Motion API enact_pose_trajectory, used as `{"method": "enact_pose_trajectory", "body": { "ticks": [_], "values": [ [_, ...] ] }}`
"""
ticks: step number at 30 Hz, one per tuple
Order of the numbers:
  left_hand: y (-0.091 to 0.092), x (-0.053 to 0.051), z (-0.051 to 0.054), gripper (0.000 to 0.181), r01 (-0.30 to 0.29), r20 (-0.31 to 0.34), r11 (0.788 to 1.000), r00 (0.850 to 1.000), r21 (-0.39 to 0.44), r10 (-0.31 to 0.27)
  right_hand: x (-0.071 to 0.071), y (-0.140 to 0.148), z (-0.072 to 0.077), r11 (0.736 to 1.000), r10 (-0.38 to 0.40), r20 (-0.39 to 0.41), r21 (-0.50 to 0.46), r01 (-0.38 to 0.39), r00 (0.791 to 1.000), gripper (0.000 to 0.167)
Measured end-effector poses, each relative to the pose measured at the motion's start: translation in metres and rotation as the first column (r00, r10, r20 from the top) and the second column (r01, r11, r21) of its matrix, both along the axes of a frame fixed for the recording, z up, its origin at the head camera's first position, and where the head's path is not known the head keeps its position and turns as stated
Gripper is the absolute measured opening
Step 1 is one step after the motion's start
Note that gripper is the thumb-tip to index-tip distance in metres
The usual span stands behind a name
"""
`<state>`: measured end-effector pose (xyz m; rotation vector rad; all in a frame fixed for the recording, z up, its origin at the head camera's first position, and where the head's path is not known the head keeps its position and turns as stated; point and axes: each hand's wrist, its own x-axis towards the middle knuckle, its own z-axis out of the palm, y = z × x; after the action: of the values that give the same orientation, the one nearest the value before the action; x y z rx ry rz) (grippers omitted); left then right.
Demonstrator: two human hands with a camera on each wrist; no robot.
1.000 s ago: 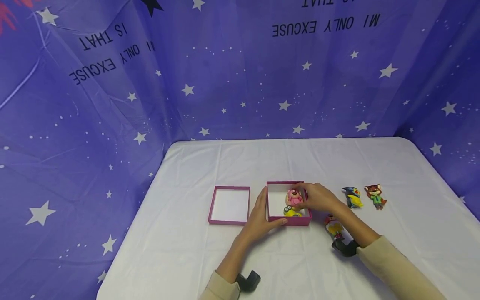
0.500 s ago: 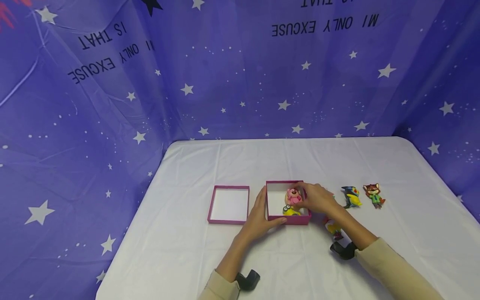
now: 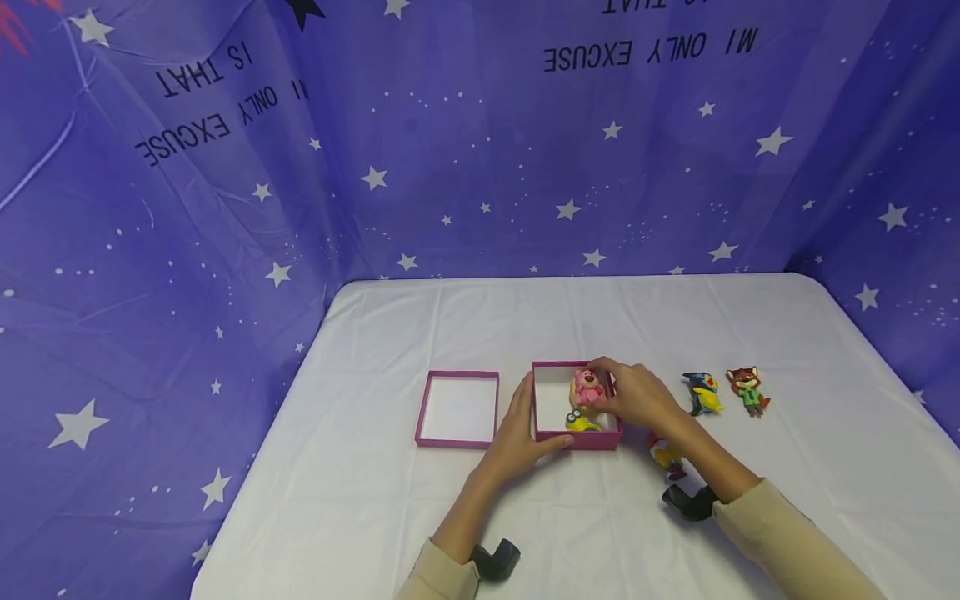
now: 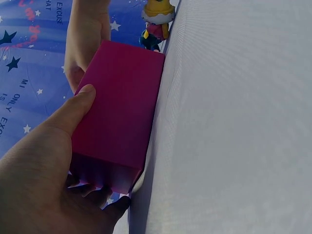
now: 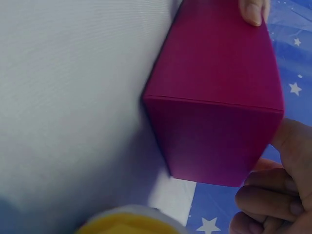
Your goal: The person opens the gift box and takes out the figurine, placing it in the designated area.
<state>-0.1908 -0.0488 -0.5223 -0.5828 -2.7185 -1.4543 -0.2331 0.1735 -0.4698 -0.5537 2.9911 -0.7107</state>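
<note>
A square magenta box (image 3: pixel 597 441) with a white inside stands on the table. My left hand (image 3: pixel 517 446) grips its near left corner, thumb on the front wall (image 4: pixel 119 107) and fingers along the left side. Over the box's right wall reaches my right hand (image 3: pixel 641 396), pinching a pink bear figurine (image 3: pixel 589 387) between thumb and fingers, just inside the box. Below the bear lies a yellow goggle-eyed figurine (image 3: pixel 581 421). Behind the bear a pale shape is mostly hidden. In the right wrist view the box's side (image 5: pixel 214 141) hides the bear.
Left of the box lies a shallow magenta lid (image 3: pixel 457 444), white side up. A blue-and-yellow bird figurine (image 3: pixel 703 393) and a fox figurine (image 3: pixel 748 392) lie to the right. Another figurine (image 3: pixel 666 457) lies partly under my right forearm. A starry purple curtain (image 3: pixel 465 167) surrounds the table.
The pink bear and my right fingertips have shifted slightly toward the box's far side. My left hand and the box stay in place.
</note>
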Motion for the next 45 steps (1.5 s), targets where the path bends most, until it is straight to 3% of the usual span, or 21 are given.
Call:
{"method": "enact_pose_trajectory", "body": {
  "ticks": [6, 14, 20, 26, 35, 45],
  "values": [
    [0.0, 0.001, 0.0, 0.11, 0.002, -0.004, 1.0, 1.0, -0.002, -0.002, 0.005, -0.001, 0.013, 0.999, 0.011, -0.029, -0.043, -0.012, 1.0, 0.061],
    [0.0, 0.001, 0.0, 0.109, 0.002, -0.001, 1.0, 1.0, -0.001, -0.002, 0.02, 0.008, 0.048, 0.997, 0.001, -0.112, -0.082, -0.01, 0.994, 0.06],
    [0.0, 0.0, -0.001, 0.109, 0.007, -0.013, 1.0, 1.0, -0.004, -0.007, 0.033, 0.033, 0.072, 0.993, 0.02, -0.192, -0.113, -0.042, 0.981, 0.057],
    [0.0, 0.001, -0.001, 0.11, -0.001, 0.014, 1.0, 1.0, 0.0, 0.001, 0.044, 0.068, 0.084, 0.995, 0.028, -0.206, -0.089, -0.047, 0.978, 0.057],
    [0.0, 0.002, -0.002, 0.11, 0.004, 0.014, 1.0, 1.0, 0.01, -0.005, 0.063, 0.121, 0.068, 0.994, 0.051, -0.156, -0.084, -0.064, 0.986, 0.056],
    [-0.001, 0.001, -0.001, 0.109, 0.005, 0.014, 1.0, 1.0, 0.022, -0.005, 0.083, 0.154, 0.026, 0.998, 0.001, 0.005, -0.063, -0.001, 1.0, 0.059]
  ]
}}
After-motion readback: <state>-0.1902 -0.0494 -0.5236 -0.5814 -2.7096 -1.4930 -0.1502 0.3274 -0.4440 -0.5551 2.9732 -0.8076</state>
